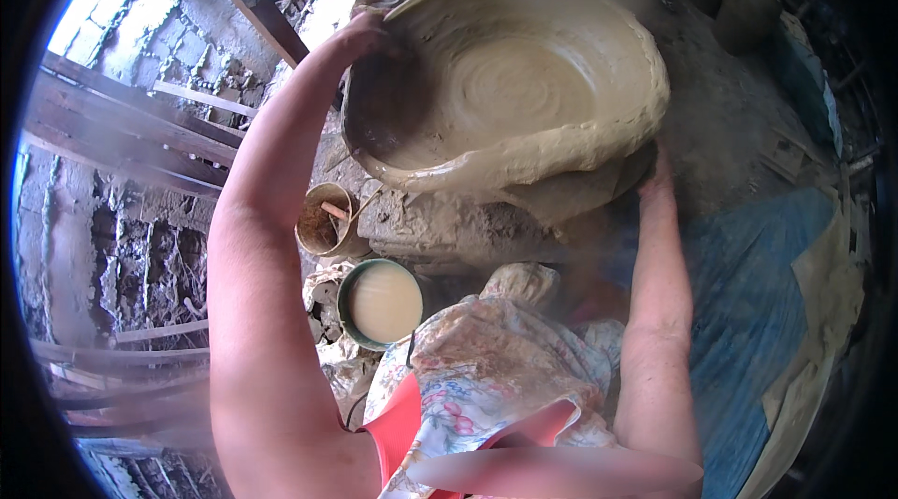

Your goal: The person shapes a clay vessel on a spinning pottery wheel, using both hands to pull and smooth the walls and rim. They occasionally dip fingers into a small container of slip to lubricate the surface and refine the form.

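So, clay basin point(510, 73), left hand point(372, 31), right hand point(659, 169) opposite

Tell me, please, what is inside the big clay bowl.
Inside the bowl, rings mark the pale floor, and a darker area lies on the left, near the left hand. The near rim hides part of the near inner wall.

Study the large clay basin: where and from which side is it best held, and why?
The clay basin is likely best taken low on its outer wall, one hand from each side: it is wide, and its uneven, wet-looking rim might deform if pinched. The left hand is at the far-left edge, the right hand at the right.
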